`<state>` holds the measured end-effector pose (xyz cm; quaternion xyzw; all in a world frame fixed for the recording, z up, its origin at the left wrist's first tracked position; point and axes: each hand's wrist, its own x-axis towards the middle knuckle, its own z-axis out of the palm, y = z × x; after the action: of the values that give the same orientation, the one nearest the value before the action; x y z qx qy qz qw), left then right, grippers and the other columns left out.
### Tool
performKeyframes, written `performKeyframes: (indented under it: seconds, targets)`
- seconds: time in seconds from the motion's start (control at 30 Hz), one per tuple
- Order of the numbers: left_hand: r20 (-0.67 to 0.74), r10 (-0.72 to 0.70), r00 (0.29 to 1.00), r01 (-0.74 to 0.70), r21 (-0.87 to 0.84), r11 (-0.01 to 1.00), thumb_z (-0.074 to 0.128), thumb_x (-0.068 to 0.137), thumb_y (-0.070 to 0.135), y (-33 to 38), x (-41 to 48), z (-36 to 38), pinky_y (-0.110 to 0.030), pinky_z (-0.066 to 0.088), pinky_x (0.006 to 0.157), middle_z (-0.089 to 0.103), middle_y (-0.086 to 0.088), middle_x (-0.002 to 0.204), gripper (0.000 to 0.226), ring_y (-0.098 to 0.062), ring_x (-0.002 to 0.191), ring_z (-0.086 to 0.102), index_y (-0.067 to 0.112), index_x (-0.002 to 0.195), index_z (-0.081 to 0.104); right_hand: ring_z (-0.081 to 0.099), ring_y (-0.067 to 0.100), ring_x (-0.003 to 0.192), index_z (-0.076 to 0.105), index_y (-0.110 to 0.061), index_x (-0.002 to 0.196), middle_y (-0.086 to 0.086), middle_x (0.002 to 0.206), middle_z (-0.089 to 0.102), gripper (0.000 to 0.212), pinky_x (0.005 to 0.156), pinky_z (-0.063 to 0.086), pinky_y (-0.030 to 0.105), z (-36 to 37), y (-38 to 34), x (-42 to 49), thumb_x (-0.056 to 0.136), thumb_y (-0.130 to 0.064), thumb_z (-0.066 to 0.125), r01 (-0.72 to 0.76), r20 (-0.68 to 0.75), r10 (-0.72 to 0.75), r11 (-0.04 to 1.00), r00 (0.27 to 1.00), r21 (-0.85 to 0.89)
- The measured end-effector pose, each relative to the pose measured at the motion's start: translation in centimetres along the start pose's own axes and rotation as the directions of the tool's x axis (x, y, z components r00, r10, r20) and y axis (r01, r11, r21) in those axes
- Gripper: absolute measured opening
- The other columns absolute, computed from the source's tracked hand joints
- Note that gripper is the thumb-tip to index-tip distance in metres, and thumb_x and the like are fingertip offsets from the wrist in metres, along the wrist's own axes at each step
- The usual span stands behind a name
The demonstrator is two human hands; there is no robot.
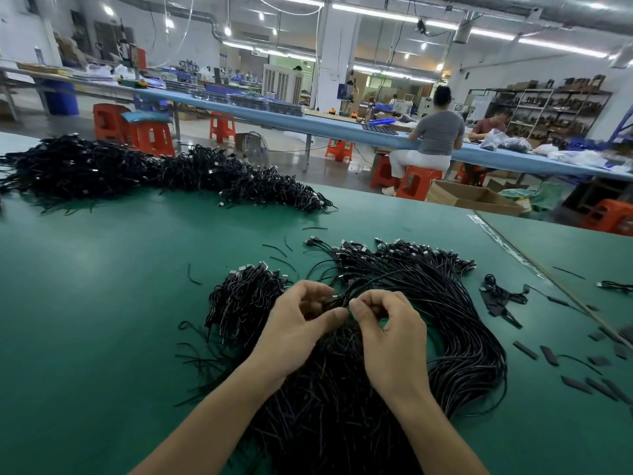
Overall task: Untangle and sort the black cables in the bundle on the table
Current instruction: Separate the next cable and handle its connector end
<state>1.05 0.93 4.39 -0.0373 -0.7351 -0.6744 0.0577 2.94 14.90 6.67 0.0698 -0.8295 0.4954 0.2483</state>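
Both hands working a single cable out of the black bundle

The left hand (301, 323) and right hand (387, 330) sit knuckle to knuckle on top of the bundle (325, 406), fingers curled, each pinching the same thin cable (342, 298) between thumb and fingertips (can't tell exactly how many strands are in there). The bundle lies right under both wrists on the green table (102, 286). Just left of the left hand is a shorter clump (239, 296); right of the right hand long cables fan out in an arc (455, 303). Further right, flat black strips (575, 383) lie scattered. Well beyond the left hand is a huge heap of cables (102, 169).
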Motion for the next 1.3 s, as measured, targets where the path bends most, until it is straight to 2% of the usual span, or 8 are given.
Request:
performKeyframes:
  seconds: [0.2, 0.53, 0.67, 0.8, 0.93, 1.1, 1.23, 1.3]
  targets:
    - [-0.069, 0.126, 0.990, -0.115, 0.150, 0.982, 0.078, 0.081, 0.043, -0.1, 0.0, 0.3, -0.019, 0.039, 0.046, 0.055, 0.008, 0.049, 0.022, -0.007, 0.043, 0.046, 0.032, 0.087, 0.060, 0.059, -0.001, 0.084, 0.064, -0.033, 0.080, -0.011, 0.087, 0.063, 0.020, 0.071, 0.044, 0.008, 0.9, 0.4, -0.4, 0.092, -0.018, 0.068, -0.035, -0.109, 0.041, 0.998, 0.993, 0.056]
    - [0.014, -0.073, 0.997, 0.075, -0.155, 0.985, 0.063, 0.097, 0.030, -0.2, -1.1, 2.3, -0.020, 0.050, 0.058, 0.074, -0.006, 0.080, 0.020, -0.012, 0.069, 0.069, 0.011, 0.100, 0.059, 0.059, -0.006, 0.084, 0.062, -0.034, 0.080, -0.008, 0.089, 0.064, 0.020, 0.068, 0.040, 0.001, 2.0, -0.2, -0.5, 0.093, -0.019, 0.067, -0.084, -0.130, 0.102, 0.987, 0.986, 0.136]
    - [0.062, -0.191, 0.980, 0.190, -0.592, 0.783, 0.043, 0.101, 0.009, 0.6, -0.8, 2.1, -0.030, 0.056, 0.066, 0.074, -0.014, 0.087, 0.020, -0.026, 0.082, 0.072, 0.006, 0.104, 0.063, 0.066, 0.005, 0.082, 0.069, -0.024, 0.086, -0.002, 0.091, 0.070, 0.010, 0.072, 0.051, 0.014, 2.0, 0.0, -0.6, 0.095, -0.021, 0.065, -0.140, 0.037, 0.136, 0.975, 0.990, 0.170]
    - [0.136, -0.225, 0.965, 0.253, -0.712, 0.655, 0.032, 0.106, 0.040, 1.3, -0.3, 0.5, -0.037, 0.055, 0.081, 0.074, -0.016, 0.107, 0.044, -0.026, 0.094, 0.073, 0.008, 0.113, 0.061, 0.067, 0.007, 0.079, 0.073, -0.021, 0.081, -0.006, 0.081, 0.073, 0.014, 0.073, 0.054, 0.022, 2.2, 0.4, -1.3, 0.093, -0.017, 0.068, -0.163, 0.190, 0.136, 0.977, 0.972, 0.135]
    - [0.134, -0.128, 0.983, 0.184, -0.639, 0.747, 0.038, 0.098, 0.050, 1.5, -0.2, -0.6, -0.036, 0.048, 0.085, 0.075, -0.017, 0.102, 0.047, -0.023, 0.096, 0.073, 0.010, 0.112, 0.060, 0.060, 0.006, 0.066, 0.074, -0.019, 0.077, -0.003, 0.071, 0.071, 0.018, 0.066, 0.049, 0.026, 2.0, 1.3, -1.2, 0.094, -0.019, 0.067, -0.325, 0.222, 0.286, 0.931, 0.932, 0.166]
    - [0.052, 0.075, 0.996, -0.059, -0.264, 0.963, 0.080, 0.076, 0.020, 0.9, -0.8, -0.4, -0.021, 0.052, 0.083, 0.074, -0.003, 0.104, 0.034, -0.012, 0.099, 0.068, 0.013, 0.102, 0.059, 0.062, 0.008, 0.062, 0.075, -0.017, 0.074, -0.004, 0.065, 0.069, 0.023, 0.061, 0.050, 0.022, 1.6, 1.3, -0.7, 0.095, -0.019, 0.065, -0.437, 0.260, 0.359, 0.819, 0.896, 0.373]
    - [-0.064, 0.097, 0.993, -0.093, 0.061, 0.994, 0.091, 0.068, 0.022, -0.2, -1.0, -0.3, -0.021, 0.042, 0.070, 0.055, 0.010, 0.085, 0.043, -0.004, 0.071, 0.047, 0.026, 0.098, 0.060, 0.067, 0.019, 0.076, 0.074, -0.020, 0.073, 0.003, 0.074, 0.072, 0.022, 0.076, 0.057, 0.039, 1.0, 1.6, -0.2, 0.094, -0.022, 0.067, -0.459, 0.257, 0.386, 0.806, 0.886, 0.375]
    - [-0.053, 0.098, 0.994, -0.094, 0.069, 0.993, 0.089, 0.071, 0.024, -0.5, -1.0, -0.2, -0.021, 0.043, 0.062, 0.055, 0.011, 0.071, 0.041, -0.004, 0.060, 0.046, 0.024, 0.097, 0.056, 0.063, 0.010, 0.071, 0.074, -0.022, 0.073, -0.003, 0.070, 0.069, 0.021, 0.070, 0.056, 0.028, 0.7, 1.6, 0.0, 0.093, -0.022, 0.068, -0.422, 0.244, 0.353, 0.831, 0.903, 0.361]
